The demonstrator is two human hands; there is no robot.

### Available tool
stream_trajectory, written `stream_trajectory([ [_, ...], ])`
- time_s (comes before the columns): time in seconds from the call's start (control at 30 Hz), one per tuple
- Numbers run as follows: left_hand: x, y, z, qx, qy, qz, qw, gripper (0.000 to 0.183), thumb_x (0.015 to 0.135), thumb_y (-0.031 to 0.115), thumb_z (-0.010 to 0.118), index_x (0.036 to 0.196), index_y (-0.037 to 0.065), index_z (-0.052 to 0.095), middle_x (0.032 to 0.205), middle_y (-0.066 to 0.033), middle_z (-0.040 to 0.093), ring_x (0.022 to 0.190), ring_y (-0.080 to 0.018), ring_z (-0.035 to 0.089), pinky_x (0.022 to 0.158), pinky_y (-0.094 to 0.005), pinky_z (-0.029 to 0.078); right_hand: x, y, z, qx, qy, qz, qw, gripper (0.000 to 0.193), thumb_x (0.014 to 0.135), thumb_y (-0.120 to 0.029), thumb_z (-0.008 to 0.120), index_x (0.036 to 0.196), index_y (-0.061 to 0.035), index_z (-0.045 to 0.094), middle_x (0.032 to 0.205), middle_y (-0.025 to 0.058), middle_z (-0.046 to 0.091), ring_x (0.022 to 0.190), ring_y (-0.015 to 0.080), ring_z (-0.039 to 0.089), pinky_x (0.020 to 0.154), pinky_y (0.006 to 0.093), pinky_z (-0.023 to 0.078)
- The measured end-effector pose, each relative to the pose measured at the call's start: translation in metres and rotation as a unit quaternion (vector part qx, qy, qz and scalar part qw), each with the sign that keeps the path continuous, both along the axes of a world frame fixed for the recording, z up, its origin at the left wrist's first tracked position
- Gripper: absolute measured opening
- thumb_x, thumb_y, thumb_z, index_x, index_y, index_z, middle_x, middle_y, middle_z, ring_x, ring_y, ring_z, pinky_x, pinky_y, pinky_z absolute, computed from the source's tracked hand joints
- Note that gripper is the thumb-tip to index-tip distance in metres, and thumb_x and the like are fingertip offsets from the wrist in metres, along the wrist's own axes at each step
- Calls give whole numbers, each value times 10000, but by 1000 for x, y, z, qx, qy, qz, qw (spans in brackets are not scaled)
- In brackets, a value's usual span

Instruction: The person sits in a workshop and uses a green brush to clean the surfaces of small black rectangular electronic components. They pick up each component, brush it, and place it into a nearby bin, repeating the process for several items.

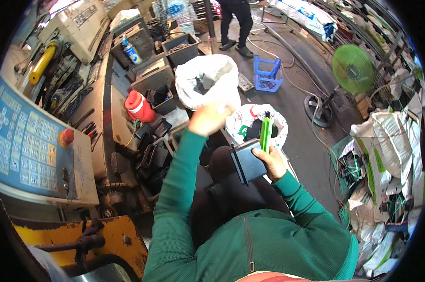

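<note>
My right hand (pixel 273 164) grips a black plastic box-shaped part (pixel 248 162) with a flanged rim, held tilted above my lap. Along the same hand stands a slim bright green handle (pixel 266 133), apparently a utility knife; its far end is dark. My left hand (pixel 208 119) is smeared by motion at the near edge of a white sack (pixel 208 77) with small black pieces inside, and its fingers cannot be made out. Just beyond my right hand, a second white bag (pixel 279 123) with red and green print holds black parts.
More black plastic parts (pixel 154 157) are heaped at my left, near a red jug (pixel 139 107). A machine control panel (pixel 27 141) with a red button stands at far left. Ahead are a blue crate (pixel 267 74), a green fan (pixel 353 69), floor hoses and a standing person (pixel 237 21).
</note>
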State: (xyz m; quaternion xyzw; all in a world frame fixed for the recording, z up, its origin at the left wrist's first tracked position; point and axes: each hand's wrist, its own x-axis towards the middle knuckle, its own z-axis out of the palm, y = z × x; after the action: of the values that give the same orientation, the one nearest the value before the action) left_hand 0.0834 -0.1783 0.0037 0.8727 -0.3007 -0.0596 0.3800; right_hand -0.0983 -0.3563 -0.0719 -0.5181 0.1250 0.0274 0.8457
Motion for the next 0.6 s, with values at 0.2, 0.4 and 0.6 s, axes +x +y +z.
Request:
stream_trajectory([
  [0.2, -79, 8, -23, -155, 341, -173, 911, 321, 896, 158, 635, 1151, -36, 611, 1053, -92, 664, 979, -132, 595, 905, -279, 453, 0, 29, 8, -36, -38, 184, 981, 475, 789, -137, 750, 1198, -8, 545, 1104, 27, 571, 1059, 111, 499, 944, 289, 396],
  [0.4, -96, 33, 4, -377, 221, -27, 899, 170, 921, 161, 577, 982, 3, 584, 933, -118, 654, 825, -208, 649, 776, -343, 523, -19, 43, -4, -77, -79, 253, 961, 416, 771, -45, 761, 1134, -5, 562, 1063, -7, 573, 1016, 88, 510, 894, 266, 431],
  [0.6, -133, 84, 20, -408, 237, 88, 877, 235, 921, 138, 586, 1111, 1, 601, 797, -46, 604, 560, -86, 536, 527, -229, 462, -28, 24, 46, -379, -280, 4, 882, 378, 667, -58, 780, 1015, -90, 636, 979, 38, 612, 964, 185, 568, 846, 315, 439],
])
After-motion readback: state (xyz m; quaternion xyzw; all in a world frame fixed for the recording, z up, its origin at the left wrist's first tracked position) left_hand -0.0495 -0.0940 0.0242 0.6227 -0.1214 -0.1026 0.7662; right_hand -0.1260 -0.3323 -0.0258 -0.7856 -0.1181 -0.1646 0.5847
